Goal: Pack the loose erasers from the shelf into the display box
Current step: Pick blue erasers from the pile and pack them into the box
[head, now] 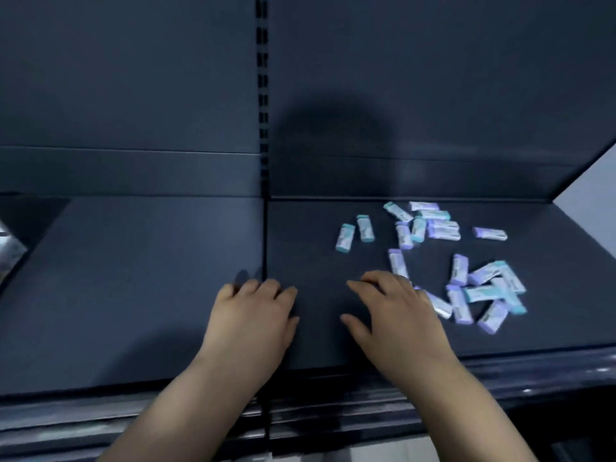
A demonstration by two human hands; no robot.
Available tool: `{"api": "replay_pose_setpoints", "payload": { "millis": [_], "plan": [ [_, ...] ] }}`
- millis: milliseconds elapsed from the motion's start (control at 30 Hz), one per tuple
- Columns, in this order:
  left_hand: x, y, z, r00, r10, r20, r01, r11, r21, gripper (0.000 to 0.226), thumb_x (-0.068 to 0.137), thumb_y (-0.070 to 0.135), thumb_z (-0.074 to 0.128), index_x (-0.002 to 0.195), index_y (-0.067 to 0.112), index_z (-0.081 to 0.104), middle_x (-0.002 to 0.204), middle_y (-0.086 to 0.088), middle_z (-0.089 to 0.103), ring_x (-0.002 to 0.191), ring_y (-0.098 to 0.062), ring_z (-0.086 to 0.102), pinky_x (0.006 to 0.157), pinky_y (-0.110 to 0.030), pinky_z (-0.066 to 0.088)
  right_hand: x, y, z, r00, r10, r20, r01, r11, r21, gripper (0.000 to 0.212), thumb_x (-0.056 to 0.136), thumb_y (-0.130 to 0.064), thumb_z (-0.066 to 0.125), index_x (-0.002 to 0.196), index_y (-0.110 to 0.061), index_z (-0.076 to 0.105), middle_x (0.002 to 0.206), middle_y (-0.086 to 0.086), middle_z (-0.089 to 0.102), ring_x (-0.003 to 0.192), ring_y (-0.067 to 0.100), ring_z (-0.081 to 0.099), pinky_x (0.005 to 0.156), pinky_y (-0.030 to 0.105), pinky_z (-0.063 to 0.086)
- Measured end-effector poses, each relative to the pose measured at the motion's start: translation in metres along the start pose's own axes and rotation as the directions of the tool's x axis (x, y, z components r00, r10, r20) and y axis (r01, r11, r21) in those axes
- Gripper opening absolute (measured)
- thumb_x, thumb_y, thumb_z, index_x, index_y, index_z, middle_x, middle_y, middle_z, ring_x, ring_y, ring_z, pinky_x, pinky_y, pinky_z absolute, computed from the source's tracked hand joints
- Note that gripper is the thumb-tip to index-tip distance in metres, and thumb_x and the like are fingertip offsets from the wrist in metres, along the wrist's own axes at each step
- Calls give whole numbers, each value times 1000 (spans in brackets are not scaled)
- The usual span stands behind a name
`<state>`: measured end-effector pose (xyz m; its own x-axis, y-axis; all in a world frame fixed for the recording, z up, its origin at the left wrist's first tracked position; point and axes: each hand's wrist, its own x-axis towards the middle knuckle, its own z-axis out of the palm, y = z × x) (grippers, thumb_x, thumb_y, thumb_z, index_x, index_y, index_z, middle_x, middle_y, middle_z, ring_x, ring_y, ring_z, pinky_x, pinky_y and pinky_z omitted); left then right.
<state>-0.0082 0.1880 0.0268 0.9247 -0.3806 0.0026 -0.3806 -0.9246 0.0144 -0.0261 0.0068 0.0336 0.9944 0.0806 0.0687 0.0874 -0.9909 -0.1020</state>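
Head view.
Shelf (133, 278): dark, two panels meeting at a seam.
My left hand (253, 315): palm down over the seam, fingers loosely bent, holding nothing.
My right hand (396, 315): palm down just right of it, likewise empty.
Erasers (443, 230): loose, purple and teal, scattered on the right panel in a far cluster and a near one just beside my right hand.
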Motion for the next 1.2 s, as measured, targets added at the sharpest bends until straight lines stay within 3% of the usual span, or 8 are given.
{"api": "replay_pose_setpoints", "payload": {
  "millis": [67,133,233,333,500,767,867,1200],
  "plan": [
    [19,33,3,1000,2,-12,-2,1000,4,49,95,46,39,141,29,36,132,6,48,121,-19,45,95,-35,33,5,40,-5,1000,-14,26,14,1000,-5,50,89,-45,53,135,-28,45,138,-6,41,128,21,38,99,39,34],
    [40,62,5,1000,-23,-2,23,1000,20,51,97,46,30,146,30,23,141,7,38,130,-19,35,101,-34,26,12,75,-6,998,-3,61,3,1000,14,47,80,-40,66,123,-24,58,125,-1,54,115,27,51,89,42,43],
    [61,86,9,997,-78,-1,78,997,3,50,97,46,32,144,30,27,141,5,38,130,-19,35,102,-33,26,23,111,-2,997,-24,80,22,1000,21,42,69,-34,77,107,-21,68,109,2,62,98,30,61,76,43,49],
    [71,94,9,992,-129,11,129,991,30,50,97,45,33,144,28,29,140,4,39,128,-20,38,102,-33,27,38,124,-6,990,-115,76,113,993,27,46,86,-42,58,129,-27,53,130,-4,48,121,23,45,96,39,36],
    [89,85,3,979,-203,17,203,979,27,51,97,44,33,145,29,26,141,4,37,128,-20,39,101,-33,30,82,125,-3,982,-184,53,175,974,141,48,93,-42,47,138,-30,40,140,-8,38,130,16,33,104,32,28],
    [128,70,9,966,-253,49,253,967,-12,50,96,45,35,143,26,31,139,2,39,127,-21,38,98,-32,31,147,107,11,955,-238,177,198,956,216,64,90,-41,55,145,-22,28,152,-4,27,139,20,22,112,37,21],
    [134,68,11,968,-236,81,236,972,8,42,97,41,36,135,24,43,131,0,44,122,-22,40,95,-32,32,156,103,15,940,-237,246,192,962,195,70,87,-42,59,146,-23,25,153,-5,25,139,20,20,111,39,19],
    [137,62,6,966,-225,127,223,974,31,37,98,39,32,124,23,53,124,-1,48,116,-22,45,90,-32,34,133,104,11,956,-222,191,162,944,287,73,80,-46,66,143,-30,30,147,-8,37,135,16,26,110,35,21]
  ]
}}
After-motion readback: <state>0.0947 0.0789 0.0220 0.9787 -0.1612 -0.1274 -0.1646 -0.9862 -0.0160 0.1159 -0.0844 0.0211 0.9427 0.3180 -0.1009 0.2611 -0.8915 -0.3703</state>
